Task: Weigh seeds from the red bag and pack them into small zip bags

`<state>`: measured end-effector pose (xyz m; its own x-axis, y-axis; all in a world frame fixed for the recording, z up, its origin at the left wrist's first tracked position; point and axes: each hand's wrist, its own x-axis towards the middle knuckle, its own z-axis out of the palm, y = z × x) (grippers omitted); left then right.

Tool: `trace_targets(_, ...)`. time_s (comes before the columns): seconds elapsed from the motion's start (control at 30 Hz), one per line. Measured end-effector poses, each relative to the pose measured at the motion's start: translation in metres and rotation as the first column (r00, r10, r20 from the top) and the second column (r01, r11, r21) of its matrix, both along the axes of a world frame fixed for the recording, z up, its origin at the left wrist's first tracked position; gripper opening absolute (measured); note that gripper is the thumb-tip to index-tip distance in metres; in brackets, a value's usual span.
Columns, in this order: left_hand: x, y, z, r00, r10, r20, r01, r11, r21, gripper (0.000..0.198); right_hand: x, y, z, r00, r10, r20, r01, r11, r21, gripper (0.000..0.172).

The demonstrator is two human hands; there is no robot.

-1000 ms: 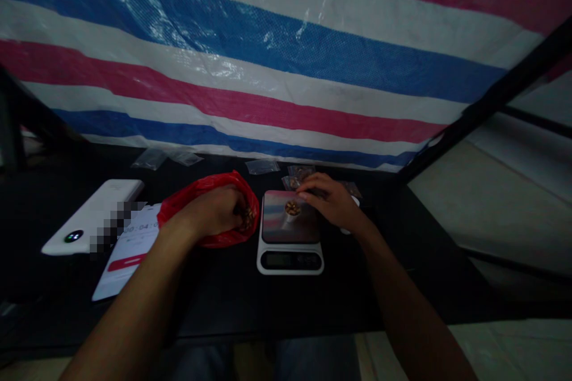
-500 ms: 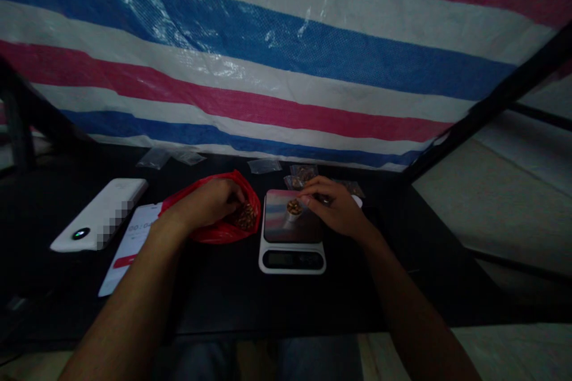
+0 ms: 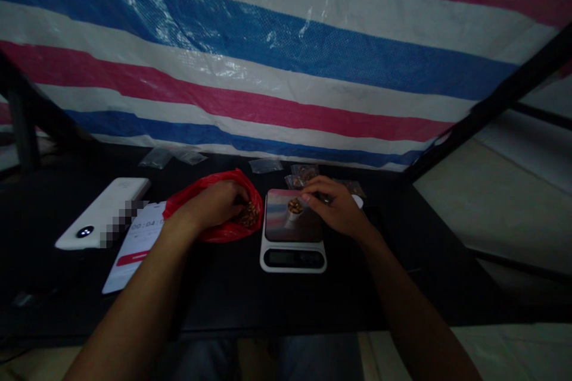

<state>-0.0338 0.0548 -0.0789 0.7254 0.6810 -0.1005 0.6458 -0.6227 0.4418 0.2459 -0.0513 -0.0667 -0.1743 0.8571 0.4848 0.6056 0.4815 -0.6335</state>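
Black tabletop, striped tarp behind: I'm seeing the left hand gripping brown pieces inside a red plastic bag, and the right hand pinching, grip unclear, beside a heaped cup on a digital scale.

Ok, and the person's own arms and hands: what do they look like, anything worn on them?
The left hand and right hand are bare, with no gloves. The left forearm and right forearm show no sleeve, watch, band or cable. No rings can be made out in this dim light.
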Motion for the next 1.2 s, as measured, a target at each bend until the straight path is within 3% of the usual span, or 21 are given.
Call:
trace_targets(0.3,0.0,-0.004,0.002,0.997,0.052,-0.057,-0.05,0.998,0.043,0.025,0.0,-0.001,-0.001,1.0,-0.007,0.013,0.007,1.0,-0.025,0.013)
trace_targets(0.53,-0.001,-0.003,0.0,1.0,-0.022,-0.011,0.022,0.999,-0.028,0.027,0.001,-0.001,-0.002,1.0,-0.019,0.016,0.019,1.0,-0.014,0.011)
trace_targets(1.0,-0.009,-0.007,0.023,0.996,0.009,0.09,-0.008,1.0,-0.01,0.023,0.005,0.0,0.002,1.0,-0.013,0.001,0.013,1.0,0.027,0.013)
trace_targets(1.2,0.026,-0.034,0.049,0.969,-0.109,0.221,0.111,0.994,0.002,0.019,0.005,-0.001,0.003,1.0,-0.014,-0.002,0.014,1.0,0.022,0.014)
